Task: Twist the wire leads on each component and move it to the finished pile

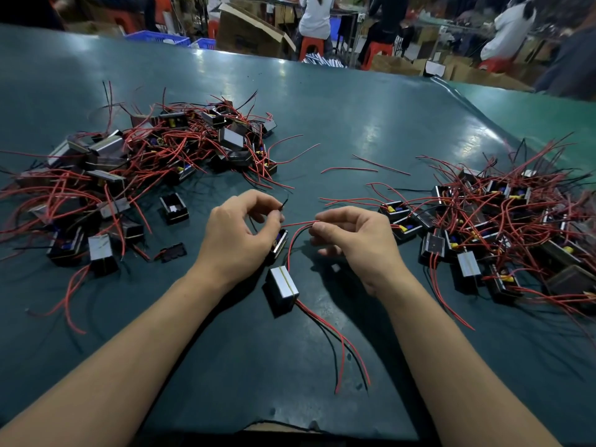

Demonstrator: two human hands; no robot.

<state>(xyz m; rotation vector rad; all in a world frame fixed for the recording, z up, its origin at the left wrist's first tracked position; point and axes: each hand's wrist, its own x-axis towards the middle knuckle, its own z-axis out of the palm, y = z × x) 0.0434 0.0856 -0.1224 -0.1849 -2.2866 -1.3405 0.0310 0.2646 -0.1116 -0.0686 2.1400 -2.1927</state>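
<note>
Green matting covers a long workbench [354, 130], with seated workers at stations beyond its far edge. One heap of wired components [154, 150] lies at ten o'clock, another heap [503, 221] at three o'clock (which one is the finished pile cannot be told). At centre the left hand [238, 233] holds a component [280, 245] against its palm and pinches a black lead [284, 204] between thumb and forefinger. The right hand [358, 240] pinches the red lead ends [298, 224] at its fingertips. The twisting step looks to be under way. Next the right fingertips would need to roll the strands tight while the left steadies the body. Another component [282, 287] waits at six o'clock, just below the hands.
</note>
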